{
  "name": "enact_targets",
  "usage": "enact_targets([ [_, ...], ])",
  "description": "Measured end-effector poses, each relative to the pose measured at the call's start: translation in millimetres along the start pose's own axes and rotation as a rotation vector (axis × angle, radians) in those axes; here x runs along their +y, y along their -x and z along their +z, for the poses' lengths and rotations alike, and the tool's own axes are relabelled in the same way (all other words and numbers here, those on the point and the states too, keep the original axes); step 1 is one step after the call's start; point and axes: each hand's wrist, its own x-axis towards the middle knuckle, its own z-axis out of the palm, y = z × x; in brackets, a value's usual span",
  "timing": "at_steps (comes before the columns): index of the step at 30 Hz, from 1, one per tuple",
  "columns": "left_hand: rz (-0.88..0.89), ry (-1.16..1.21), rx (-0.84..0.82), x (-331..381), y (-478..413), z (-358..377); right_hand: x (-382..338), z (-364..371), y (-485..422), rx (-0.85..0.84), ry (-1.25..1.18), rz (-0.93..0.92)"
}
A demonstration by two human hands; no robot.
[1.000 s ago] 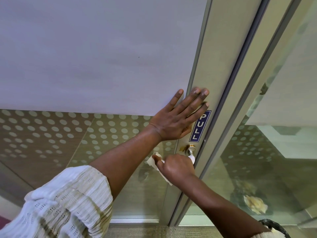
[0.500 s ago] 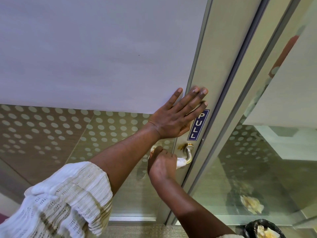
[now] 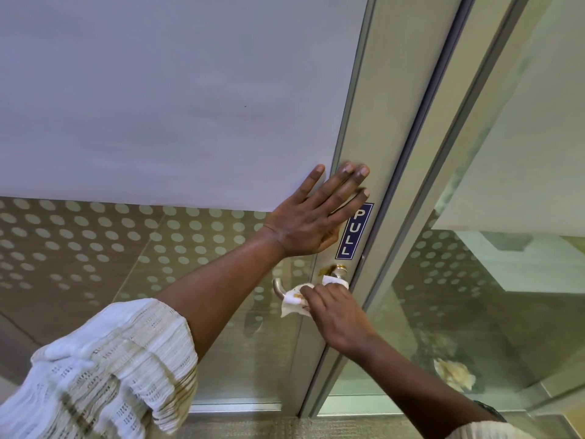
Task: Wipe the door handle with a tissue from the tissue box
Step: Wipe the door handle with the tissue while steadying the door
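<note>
Frosted glass door [image 3: 177,99], one, steadied by your left hand [image 3: 308,221], spread flat beside one PULL sticker [image 3: 354,231]. Your right hand [image 3: 335,315] pinches one stained tissue [image 3: 294,299] around the single metal door handle [image 3: 278,286]; turn to a clean fold and rub toward the brown smear at its base.

The door [image 3: 376,128] carries everything here: a metal frame beside frosted, dotted glass. Fixed to the frame are a blue PULL sign [image 3: 354,231] and, just below it, the lever handle [image 3: 278,286]. The left hand [image 3: 311,218] lies flat against the frame beside the sign, fingers spread.
</note>
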Motion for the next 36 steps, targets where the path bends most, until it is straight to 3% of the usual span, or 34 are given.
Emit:
enact_targets([
  [4, -0.004, 0.012, -0.007, 0, 1, 2, -4, -11, -22, -0.034, -0.009, 0.002],
  [7, 0.000, 0.006, -0.013, 0, 1, 3, -11, -20, -39, -0.228, -0.083, 0.159],
  [10, 0.006, 0.010, -0.014, 0, 1, 2, -7, -22, -48, -0.368, -0.146, 0.195],
  [16, 0.013, 0.000, -0.025, -1, 0, 0, -40, 0, -24, -0.018, 0.024, 0.188],
  [22, 0.014, -0.005, -0.033, -1, 0, 1, -63, 12, -24, -0.004, 0.034, 0.302],
  [25, 0.013, -0.003, -0.022, -1, 0, 1, -55, 15, -13, 0.062, -0.023, 0.151],
  [29, 0.007, 0.006, -0.008, 0, 0, -1, -25, 9, 6, 0.023, -0.133, -0.039],
  [36, 0.019, 0.009, -0.029, -1, 0, -3, 30, -18, 22, -0.086, -0.249, -0.028],
])
